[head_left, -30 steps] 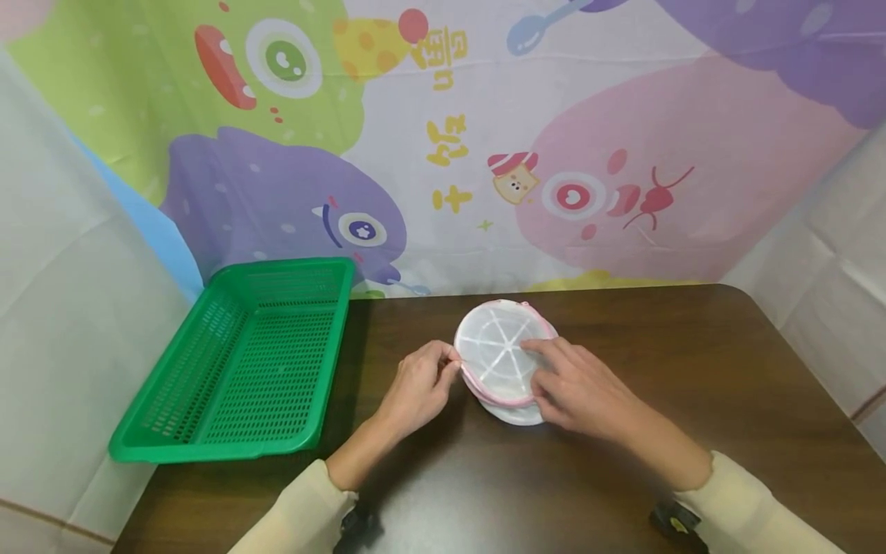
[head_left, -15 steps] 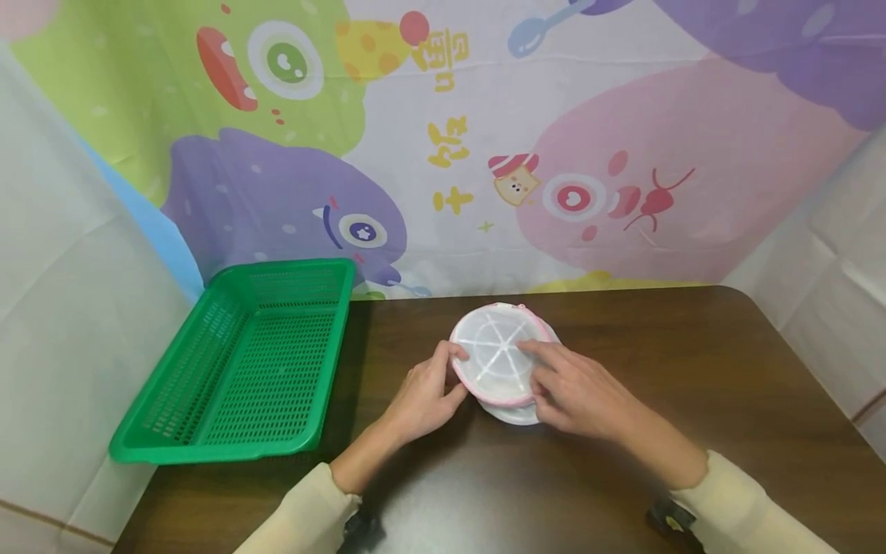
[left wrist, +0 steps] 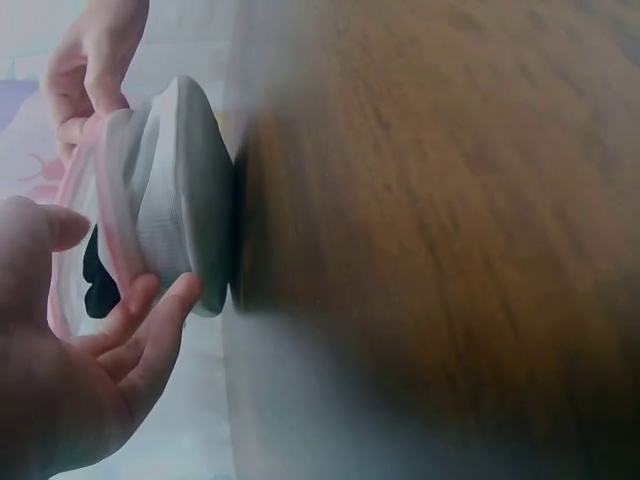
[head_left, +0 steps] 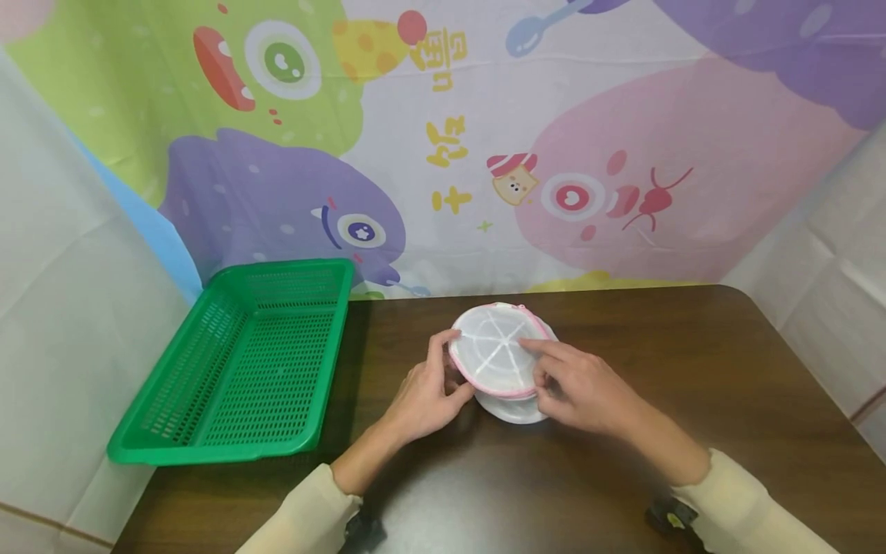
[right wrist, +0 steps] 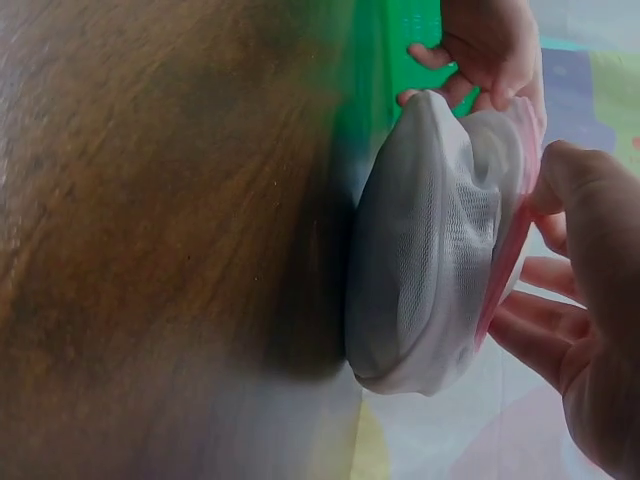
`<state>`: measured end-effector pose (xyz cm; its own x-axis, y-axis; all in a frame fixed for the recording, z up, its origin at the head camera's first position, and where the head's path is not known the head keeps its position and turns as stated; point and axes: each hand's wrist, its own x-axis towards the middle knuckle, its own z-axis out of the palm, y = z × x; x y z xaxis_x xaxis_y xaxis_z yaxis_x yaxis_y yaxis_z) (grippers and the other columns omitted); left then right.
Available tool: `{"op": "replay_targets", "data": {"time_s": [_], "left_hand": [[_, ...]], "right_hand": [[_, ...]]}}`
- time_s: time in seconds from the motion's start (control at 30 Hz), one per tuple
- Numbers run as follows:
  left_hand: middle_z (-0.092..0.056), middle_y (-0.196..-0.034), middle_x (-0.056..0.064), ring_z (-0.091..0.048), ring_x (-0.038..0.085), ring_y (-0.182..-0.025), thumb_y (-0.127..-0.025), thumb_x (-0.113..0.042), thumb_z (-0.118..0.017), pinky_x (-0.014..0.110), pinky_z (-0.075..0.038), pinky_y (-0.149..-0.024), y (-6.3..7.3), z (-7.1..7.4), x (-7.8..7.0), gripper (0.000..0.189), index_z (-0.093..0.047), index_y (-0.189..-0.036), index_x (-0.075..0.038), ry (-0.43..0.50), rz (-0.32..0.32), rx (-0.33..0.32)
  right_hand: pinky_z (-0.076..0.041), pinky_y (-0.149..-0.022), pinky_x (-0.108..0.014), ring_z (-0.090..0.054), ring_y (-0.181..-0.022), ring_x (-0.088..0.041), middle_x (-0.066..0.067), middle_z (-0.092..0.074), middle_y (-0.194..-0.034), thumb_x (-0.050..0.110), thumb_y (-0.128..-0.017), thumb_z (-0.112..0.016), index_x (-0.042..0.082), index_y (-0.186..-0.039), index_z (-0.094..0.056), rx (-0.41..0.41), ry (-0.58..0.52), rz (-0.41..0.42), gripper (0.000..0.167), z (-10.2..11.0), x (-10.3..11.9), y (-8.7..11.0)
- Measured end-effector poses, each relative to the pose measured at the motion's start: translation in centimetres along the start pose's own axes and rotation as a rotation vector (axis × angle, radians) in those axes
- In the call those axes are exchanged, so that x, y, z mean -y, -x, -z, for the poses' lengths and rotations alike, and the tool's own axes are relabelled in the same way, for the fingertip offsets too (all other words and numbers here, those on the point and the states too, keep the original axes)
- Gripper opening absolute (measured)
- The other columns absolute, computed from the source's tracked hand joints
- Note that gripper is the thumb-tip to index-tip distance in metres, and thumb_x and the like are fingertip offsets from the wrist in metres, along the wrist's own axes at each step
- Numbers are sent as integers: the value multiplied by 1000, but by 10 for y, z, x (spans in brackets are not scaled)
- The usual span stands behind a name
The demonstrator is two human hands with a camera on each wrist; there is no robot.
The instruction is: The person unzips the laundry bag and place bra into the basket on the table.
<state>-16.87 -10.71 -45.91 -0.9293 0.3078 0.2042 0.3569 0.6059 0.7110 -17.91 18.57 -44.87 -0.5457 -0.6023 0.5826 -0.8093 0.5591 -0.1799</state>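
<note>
A round white mesh laundry bag with a pink zipper trim sits on the brown table. Its top panel bears white spoke-like bands. My left hand grips the left rim, index finger at the upper edge and thumb lower down. In the left wrist view, a gap shows behind the pink trim, with something black visible in it. With my right hand I hold the right front rim, index finger lying on the top panel. Soft, slightly creased mesh sides show in the right wrist view.
A green perforated plastic basket stands on the left of the table. Behind rises a cartoon-printed cloth backdrop, with pale walls at both sides. A dark wrist device sits by my right sleeve.
My left hand has gone from pinching the pink trim to a spread grip on the left rim. The bag's top has shifted slightly left and lifted at the front. My right hand barely moved.
</note>
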Motion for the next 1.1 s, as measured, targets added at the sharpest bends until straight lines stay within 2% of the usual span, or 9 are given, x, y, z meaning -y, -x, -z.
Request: {"op": "replay_targets", "data": {"time_s": [0.1,0.2,0.3,0.47,0.6,0.73,0.8,0.93,1.1], "left_hand": [[-77,-111,8,-81,15,-86,-101,-23,-79,31,-62,-83,0,-1,0,84,-27,-166,-11,37,22,-11],[-78,-110,5,-79,14,-84,-102,-27,-78,29,-59,-82,-1,-2,0,83,-27,-166,-11,49,44,-26],[-78,-109,2,-79,13,-86,-102,-31,-78,29,-58,-82,-1,-2,0,71,-39,-158,-12,30,54,-32],[-80,-104,-1,-80,13,-90,-102,-40,-77,31,-59,-82,-2,-2,-2,37,-61,-126,-17,-45,41,-17],[-81,-102,-2,-81,15,-91,-101,-42,-76,32,-60,-82,-2,-2,-4,29,-67,-117,-18,-63,30,-16],[-80,-103,0,-82,17,-94,-103,-39,-76,33,-63,-84,-2,-3,-4,24,-73,-114,-18,-68,12,-1],[-80,-102,0,-81,17,-94,-101,-36,-78,32,-63,-83,-2,-4,-4,22,-75,-112,-17,-84,-6,1],[-78,-96,1,-76,18,-90,-95,-28,-82,28,-57,-79,-1,-5,-4,18,-77,-108,-16,-142,-53,-8],[-75,-89,-2,-71,18,-83,-95,-29,-81,26,-51,-73,-1,-6,-3,14,-77,-100,-16,-157,-88,-8]], "right_hand": [[-53,-72,-27,-75,-93,-18,-15,-80,-136,3,-77,-80,17,-83,-64,-22,-28,-10,22,1,0,0],[-51,-72,-24,-69,-89,-13,-15,-80,-136,1,-77,-80,16,-83,-65,-40,-41,-10,22,1,0,0],[-51,-72,-24,-67,-88,-12,-15,-79,-138,2,-77,-80,17,-85,-66,-35,-40,-21,21,0,1,0],[-56,-74,-30,-77,-102,-22,-15,-73,-147,11,-82,-84,16,-94,-65,21,-40,-79,23,-1,7,1],[-65,-76,-39,-79,-115,-31,-15,-68,-152,30,-82,-97,13,-115,-67,38,-6,-132,48,-3,14,0],[-69,-79,-49,-78,-123,-36,-14,-68,-151,36,-81,-100,12,-139,-67,28,39,-149,71,-7,18,-2],[-69,-79,-50,-79,-121,-36,-14,-70,-149,33,-83,-98,13,-144,-67,18,57,-143,71,-8,19,-1],[-66,-70,-45,-82,-104,-31,-11,-76,-139,26,-86,-94,15,-142,-71,-21,75,-123,61,-11,18,0],[-63,-61,-40,-83,-100,-30,-9,-78,-137,40,-78,-100,18,-139,-75,-45,103,-96,70,-14,20,-1]]}}
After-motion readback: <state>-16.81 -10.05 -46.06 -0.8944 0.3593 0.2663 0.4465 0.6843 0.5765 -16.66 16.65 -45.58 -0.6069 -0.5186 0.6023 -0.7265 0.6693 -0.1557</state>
